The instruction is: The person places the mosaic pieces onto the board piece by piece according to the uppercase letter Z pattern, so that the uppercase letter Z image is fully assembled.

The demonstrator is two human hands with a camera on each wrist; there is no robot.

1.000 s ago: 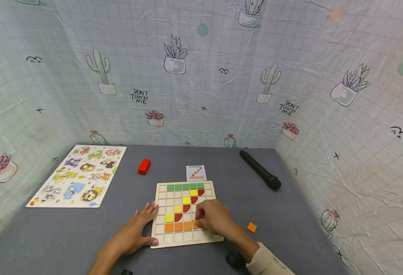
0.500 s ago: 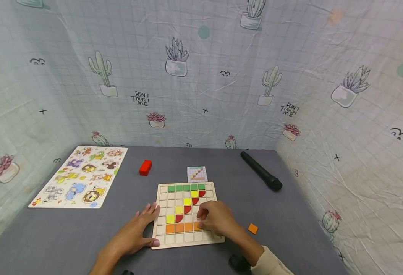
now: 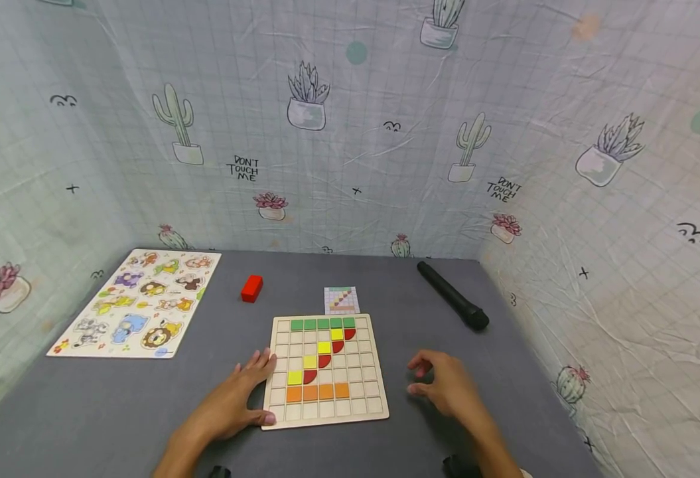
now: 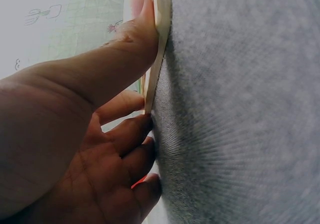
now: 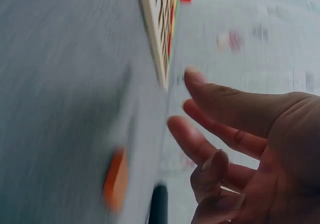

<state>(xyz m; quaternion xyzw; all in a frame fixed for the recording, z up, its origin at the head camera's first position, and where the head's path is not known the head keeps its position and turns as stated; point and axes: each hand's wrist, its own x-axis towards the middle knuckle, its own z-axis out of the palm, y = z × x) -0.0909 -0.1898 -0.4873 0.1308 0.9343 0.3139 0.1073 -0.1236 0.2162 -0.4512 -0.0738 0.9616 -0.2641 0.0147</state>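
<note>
A wooden grid board (image 3: 361, 405) lies mid-table with a green row, a diagonal of yellow squares and dark red quarter-circles, and a row of orange tiles (image 3: 326, 392). My left hand (image 3: 236, 398) rests against its left side, thumb (image 4: 137, 29) on the near corner and the other fingertips along the edge. To the right of the board, my right hand (image 3: 448, 385) hovers above the table, thumb and fingers apart, holding nothing. In the right wrist view a loose orange tile (image 5: 116, 181) lies on the table below that hand; the head view has it hidden.
A small pattern card (image 3: 341, 301) lies just behind the board. A red block (image 3: 251, 289) and an animal puzzle board (image 3: 135, 302) are at the left. Toward the back right lies a black microphone (image 3: 452, 295). Patterned cloth surrounds the table's back and sides.
My right hand has let go of the fourth orange tile in the row and moved right, off the board, to over the loose orange tile. The left hand stays at the board's edge.
</note>
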